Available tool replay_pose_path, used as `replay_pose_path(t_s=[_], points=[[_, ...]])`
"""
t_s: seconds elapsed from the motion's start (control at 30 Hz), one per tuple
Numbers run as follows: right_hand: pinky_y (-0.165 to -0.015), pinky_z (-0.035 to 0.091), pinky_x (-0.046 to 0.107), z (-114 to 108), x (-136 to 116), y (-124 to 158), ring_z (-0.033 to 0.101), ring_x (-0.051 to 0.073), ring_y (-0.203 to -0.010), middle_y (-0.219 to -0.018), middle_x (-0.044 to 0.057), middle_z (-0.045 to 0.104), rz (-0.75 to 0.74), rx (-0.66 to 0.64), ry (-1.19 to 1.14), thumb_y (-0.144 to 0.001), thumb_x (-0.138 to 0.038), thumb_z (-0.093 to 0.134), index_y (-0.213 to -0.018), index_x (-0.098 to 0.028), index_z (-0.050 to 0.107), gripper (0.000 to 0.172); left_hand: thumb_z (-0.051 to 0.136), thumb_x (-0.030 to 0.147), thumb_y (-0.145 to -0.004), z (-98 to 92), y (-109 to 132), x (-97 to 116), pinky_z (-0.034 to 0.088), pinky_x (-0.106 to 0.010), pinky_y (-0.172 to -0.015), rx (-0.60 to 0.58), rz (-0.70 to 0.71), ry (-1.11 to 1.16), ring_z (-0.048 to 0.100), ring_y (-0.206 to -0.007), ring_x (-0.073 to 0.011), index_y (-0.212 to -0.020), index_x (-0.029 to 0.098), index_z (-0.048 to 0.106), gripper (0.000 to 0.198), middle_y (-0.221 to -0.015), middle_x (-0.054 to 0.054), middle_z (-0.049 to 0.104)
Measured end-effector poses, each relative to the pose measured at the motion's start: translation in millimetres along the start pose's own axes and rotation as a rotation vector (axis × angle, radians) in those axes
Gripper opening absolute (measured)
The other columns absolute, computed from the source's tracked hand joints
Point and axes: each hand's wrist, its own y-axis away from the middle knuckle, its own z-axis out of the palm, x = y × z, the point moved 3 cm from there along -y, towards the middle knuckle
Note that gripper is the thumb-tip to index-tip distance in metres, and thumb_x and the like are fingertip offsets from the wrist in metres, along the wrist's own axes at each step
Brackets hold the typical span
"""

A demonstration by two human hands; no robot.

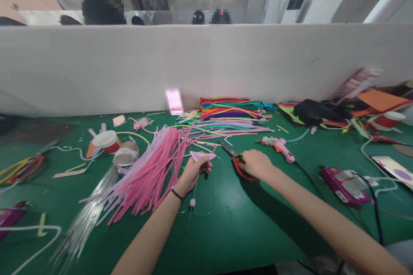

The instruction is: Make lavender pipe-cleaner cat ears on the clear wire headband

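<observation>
Scissors, red-handled, gripped in the right hand; pale pink piece, seemingly folded, pinched in the left hand just beside the blade tips; thin strand below it, liable to be nicked should the blades stray toward that hand.

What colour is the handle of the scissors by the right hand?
The handle is red where it shows past the right hand; look in the head view.
</observation>
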Motion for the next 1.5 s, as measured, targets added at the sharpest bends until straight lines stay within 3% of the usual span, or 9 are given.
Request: replay_pose_path(t_s=[0.1,0.17,0.2,0.3,0.47,0.77,1.03,1.37,1.5], points=[[-0.063,0.042,0.029,-16,-7,3,0.066,0.025,-0.082,-0.086,0.013,0.07,-0.079,0.07,-0.18,-0.086,-0.038,0.055,-0.083,-0.017,0.068,0.024,0.073,0.033,-0.072,2.8,2,0,0.042,-0.02,-0.049,-0.029,0.016,-0.03,0.055,-0.05,-0.0094,-0.081,0.014,0.06,0.024,-0.06,0.0,0.062],[-0.066,0.043,0.028,-21,-15,2,0.065,0.021,-0.079,-0.085,0.008,0.071,-0.164,0.148,-0.48,-0.09,-0.038,0.048,-0.085,-0.02,0.068,0.028,0.072,0.033,-0.072,3.6,2,0,0.043,-0.021,-0.05,-0.044,0.021,-0.053,0.055,-0.05,-0.0101,-0.081,0.014,0.06,0.024,-0.06,0.0,0.061],[-0.065,0.043,0.027,-18,-21,0,0.064,0.018,-0.074,-0.082,0.006,0.07,-0.202,0.124,-0.669,-0.09,-0.042,0.047,-0.084,-0.02,0.067,0.031,0.072,0.033,-0.072,3.8,2,0,0.043,-0.021,-0.05,-0.049,0.021,-0.063,0.055,-0.05,-0.0104,-0.081,0.014,0.06,0.024,-0.06,0.0,0.061],[-0.058,0.045,0.025,4,-39,-6,0.061,0.015,-0.065,-0.078,0.005,0.069,-0.227,-0.167,-1.223,-0.084,-0.054,0.052,-0.082,-0.017,0.065,0.039,0.072,0.034,-0.072,4.4,2,0,0.042,-0.021,-0.049,-0.073,0.012,-0.09,0.055,-0.049,-0.0101,-0.077,0.014,0.06,0.023,-0.059,0.001,0.061],[-0.053,0.043,0.021,32,-50,-11,0.057,0.01,-0.059,-0.067,-0.001,0.061,-0.12,-0.315,-1.594,-0.075,-0.054,0.064,-0.074,-0.016,0.06,0.038,0.07,0.033,-0.074,6.2,2,2,0.041,-0.02,-0.048,-0.082,0.013,-0.14,0.054,-0.049,-0.0098,-0.074,0.014,0.062,0.021,-0.058,0.001,0.06],[-0.05,0.043,0.02,34,-48,-10,0.058,0.011,-0.06,-0.067,-0.002,0.059,-0.217,-0.205,-1.602,-0.078,-0.046,0.062,-0.077,-0.017,0.059,0.03,0.067,0.031,-0.077,6.9,3,3,0.042,-0.021,-0.053,-0.106,0.049,-0.2,0.055,-0.053,-0.011,-0.072,0.014,0.061,0.019,-0.059,-0.001,0.061],[-0.052,0.045,0.022,36,-50,-9,0.058,0.012,-0.061,-0.066,0.0,0.062,-0.218,-0.161,-1.515,-0.079,-0.046,0.059,-0.079,-0.016,0.062,0.031,0.07,0.033,-0.075,4.9,2,1,0.043,-0.024,-0.054,-0.096,0.034,-0.18,0.055,-0.055,-0.0124,-0.074,0.012,0.064,0.021,-0.059,-0.002,0.061],[-0.051,0.04,0.022,40,-55,-11,0.048,0.01,-0.052,-0.059,-0.003,0.054,-0.186,0.086,-1.426,-0.076,-0.031,0.059,-0.07,-0.018,0.056,0.015,0.069,0.033,-0.076,6.0,2,3,0.043,-0.024,-0.056,-0.116,0.035,-0.209,0.056,-0.056,-0.0121,-0.075,0.013,0.063,0.021,-0.061,-0.001,0.061],[-0.05,0.042,0.023,41,-55,-10,0.051,0.012,-0.052,-0.061,-0.002,0.057,-0.221,0.018,-1.459,-0.082,-0.039,0.054,-0.072,-0.018,0.057,0.024,0.067,0.034,-0.077,5.4,3,2,0.042,-0.024,-0.056,-0.129,0.044,-0.242,0.056,-0.055,-0.0119,-0.07,0.013,0.061,0.023,-0.059,-0.001,0.061]])
